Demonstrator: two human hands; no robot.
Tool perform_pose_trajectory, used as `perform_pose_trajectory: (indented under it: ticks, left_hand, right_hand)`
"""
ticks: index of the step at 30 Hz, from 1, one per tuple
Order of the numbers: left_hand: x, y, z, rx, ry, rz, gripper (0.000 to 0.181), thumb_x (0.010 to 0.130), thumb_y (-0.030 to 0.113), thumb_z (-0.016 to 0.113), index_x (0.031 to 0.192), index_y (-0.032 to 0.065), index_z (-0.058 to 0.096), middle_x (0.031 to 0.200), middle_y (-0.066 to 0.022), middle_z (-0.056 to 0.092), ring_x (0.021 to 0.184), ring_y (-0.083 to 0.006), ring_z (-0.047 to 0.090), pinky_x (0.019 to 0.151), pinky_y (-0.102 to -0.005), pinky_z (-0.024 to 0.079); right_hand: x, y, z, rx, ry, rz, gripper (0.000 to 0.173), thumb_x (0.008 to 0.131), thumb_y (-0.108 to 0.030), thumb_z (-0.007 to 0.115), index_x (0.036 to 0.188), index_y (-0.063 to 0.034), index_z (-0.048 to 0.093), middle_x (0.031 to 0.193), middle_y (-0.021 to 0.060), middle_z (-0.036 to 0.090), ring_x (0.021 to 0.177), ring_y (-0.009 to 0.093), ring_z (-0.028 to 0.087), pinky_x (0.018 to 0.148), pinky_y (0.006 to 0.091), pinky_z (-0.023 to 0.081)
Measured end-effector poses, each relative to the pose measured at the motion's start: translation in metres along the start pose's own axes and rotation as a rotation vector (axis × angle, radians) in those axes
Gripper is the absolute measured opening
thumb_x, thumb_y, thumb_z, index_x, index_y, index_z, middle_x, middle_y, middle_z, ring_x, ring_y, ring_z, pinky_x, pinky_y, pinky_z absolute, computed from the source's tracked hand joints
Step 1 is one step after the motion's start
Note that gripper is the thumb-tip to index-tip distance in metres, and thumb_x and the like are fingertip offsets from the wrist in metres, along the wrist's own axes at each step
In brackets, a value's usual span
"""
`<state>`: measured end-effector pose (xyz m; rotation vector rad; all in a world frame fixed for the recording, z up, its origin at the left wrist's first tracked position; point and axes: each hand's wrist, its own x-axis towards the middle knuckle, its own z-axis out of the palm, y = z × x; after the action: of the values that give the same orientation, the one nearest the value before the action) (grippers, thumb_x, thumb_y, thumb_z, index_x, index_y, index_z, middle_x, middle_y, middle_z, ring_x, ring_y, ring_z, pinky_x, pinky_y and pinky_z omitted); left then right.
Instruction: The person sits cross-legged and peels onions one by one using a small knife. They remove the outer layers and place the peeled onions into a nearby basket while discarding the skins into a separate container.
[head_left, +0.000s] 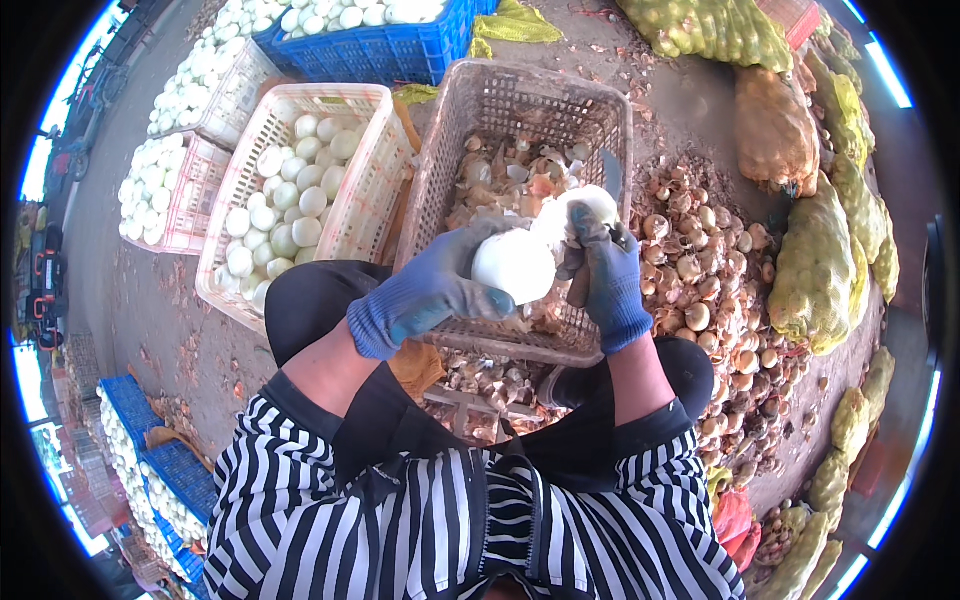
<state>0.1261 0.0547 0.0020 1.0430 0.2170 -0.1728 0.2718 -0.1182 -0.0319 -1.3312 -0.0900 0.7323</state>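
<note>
My left hand (442, 289), in a blue knit glove with a coated palm, holds a peeled white onion (514, 266). My right hand (609, 277), gloved the same way, grips a knife; its grey blade (611, 174) points away from me and its handle is hidden in the fingers. A white piece of onion layer (589, 204) is pinched at my right thumb and reaches towards the onion. Both hands are above a dirty plastic crate (517, 73) with onion skins (487, 191) inside.
A pale crate (360, 217) of peeled onions (285, 196) stands left. Blue crates (367, 56) and more pale crates (199, 184) of onions lie beyond. Unpeeled onions (697, 316) are heaped on the floor at right, beside filled mesh sacks (814, 262). Loose skins lie between my legs.
</note>
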Motion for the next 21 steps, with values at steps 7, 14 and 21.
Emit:
perform_pose_trajectory:
  ticks: [7,14,21]
  left_hand:
    - [-0.003,0.012,-0.002,0.048,0.232,0.206,0.079,0.075,0.015,0.082,0.143,0.0022,0.043,0.133,-0.0109,0.055,0.121,-0.0199,0.056,0.104,-0.0324,0.046]
    - [-0.001,0.004,-0.009,0.158,0.435,0.271,0.068,0.077,0.005,0.076,0.138,0.0004,0.046,0.126,-0.0089,0.058,0.118,-0.0184,0.057,0.102,-0.0308,0.048]
    - [0.008,-0.014,-0.012,0.215,0.575,0.231,0.065,0.074,0.008,0.079,0.131,0.0008,0.049,0.12,-0.0082,0.06,0.111,-0.0177,0.06,0.094,-0.0314,0.053]
  right_hand:
    - [-0.026,-0.006,0.002,-0.827,0.0,-0.767,0.019,0.098,-0.013,0.057,0.113,-0.0022,0.061,0.087,0.0153,0.062,0.07,0.032,0.064,0.059,0.0391,0.051]
    - [-0.055,0.002,0.017,-1.182,-0.184,-0.776,0.025,0.093,-0.014,0.063,0.116,-0.004,0.062,0.091,0.0136,0.063,0.074,0.032,0.065,0.064,0.0399,0.051]
    - [-0.053,0.014,0.025,-1.33,-0.039,-0.744,0.023,0.097,-0.017,0.06,0.116,-0.0051,0.061,0.081,0.01,0.061,0.065,0.025,0.062,0.059,0.0376,0.049]
